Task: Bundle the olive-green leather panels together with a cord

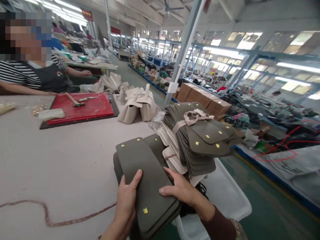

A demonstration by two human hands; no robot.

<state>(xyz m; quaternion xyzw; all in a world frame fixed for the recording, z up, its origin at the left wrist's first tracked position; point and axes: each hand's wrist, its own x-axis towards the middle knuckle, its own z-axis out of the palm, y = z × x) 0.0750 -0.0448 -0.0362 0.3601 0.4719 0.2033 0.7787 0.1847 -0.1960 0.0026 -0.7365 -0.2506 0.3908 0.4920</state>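
Observation:
Between my two hands is a stack of dark olive-grey flat panels (143, 170) with rounded corners and small yellow marks. My left hand (127, 196) grips its left edge, thumb on the top panel. On the right edge, my right hand (181, 188) holds the stack with its thumb on top and fingers at the side. Just beyond lies a larger pile of similar panels (200, 133), part of it tied with a pale strip. Cream-coloured pieces (172, 156) stick out under that pile. A brown cord (75, 220) runs over the table toward my left hand.
On the pale table (62, 160) lies a red board (87, 113) with a hammer (75, 100). Beige bag pieces (140, 105) stand at the far edge. A co-worker in a striped shirt (20, 75) sits at the left. A white bin (225, 190) is at the right, with cardboard boxes (197, 96) behind.

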